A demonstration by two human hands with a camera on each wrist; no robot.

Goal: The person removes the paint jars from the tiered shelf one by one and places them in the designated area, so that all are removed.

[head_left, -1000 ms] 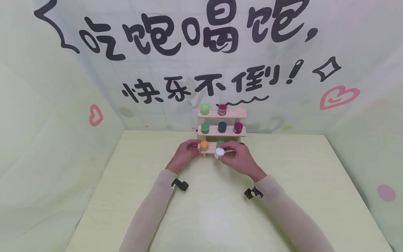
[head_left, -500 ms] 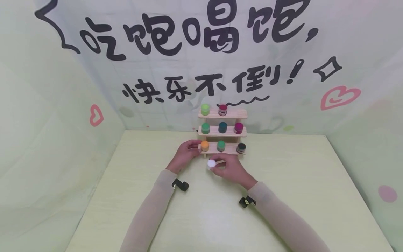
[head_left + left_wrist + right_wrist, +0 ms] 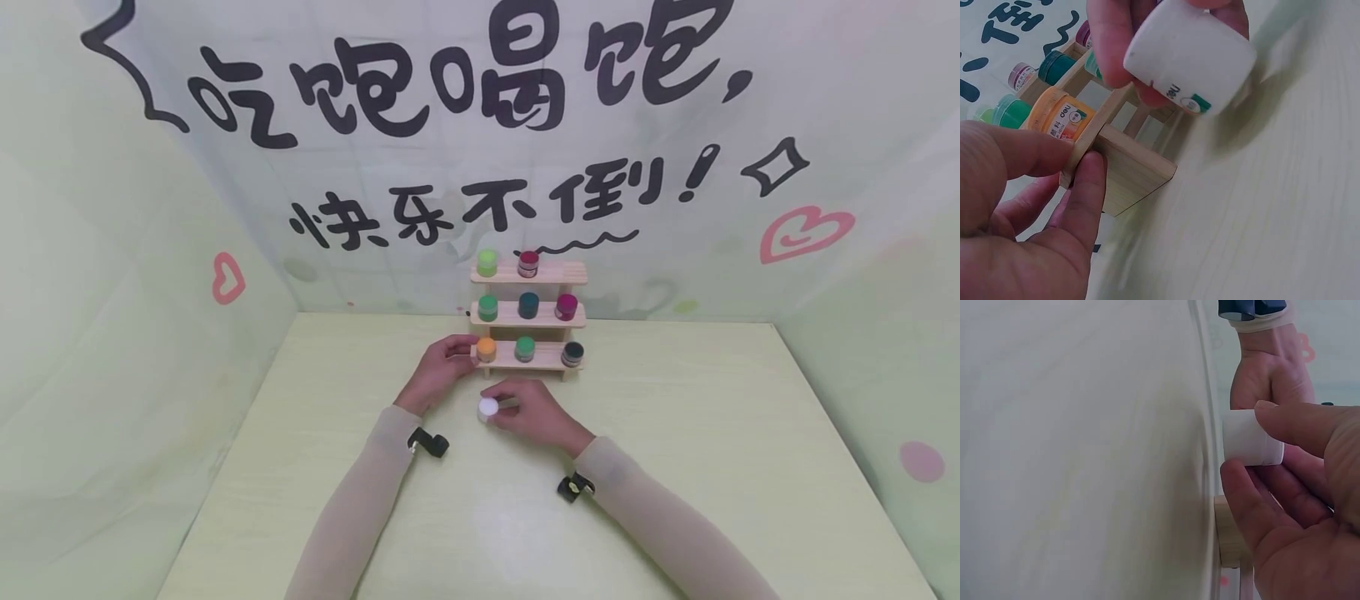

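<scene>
A small three-tier wooden display rack [image 3: 568, 272] stands against the back wall, holding several small paint jars. My left hand [image 3: 438, 371] pinches the left end of its bottom shelf between thumb and fingers, right beside an orange paint jar [image 3: 1063, 119]. In front of the rack, my right hand [image 3: 536, 412] holds a white paint jar [image 3: 487, 409] between thumb and fingertips. Seen from the left wrist, the white jar [image 3: 1188, 59] is tilted and bears a small green label. The right wrist view shows the thumb and a finger on opposite sides of the white jar [image 3: 1244, 437].
The bottom shelf also carries a green jar [image 3: 525, 348] and a black jar [image 3: 572, 354]. Green, dark teal and magenta jars [image 3: 566, 307] line the middle shelf. Light green and dark red jars [image 3: 528, 264] sit on top. Printed cloth [image 3: 352, 283] surrounds the pale table [image 3: 480, 533].
My right hand has drawn the white jar away from the bottom shelf, toward me and to the left, uncovering the black jar. The left hand stays on the rack.
</scene>
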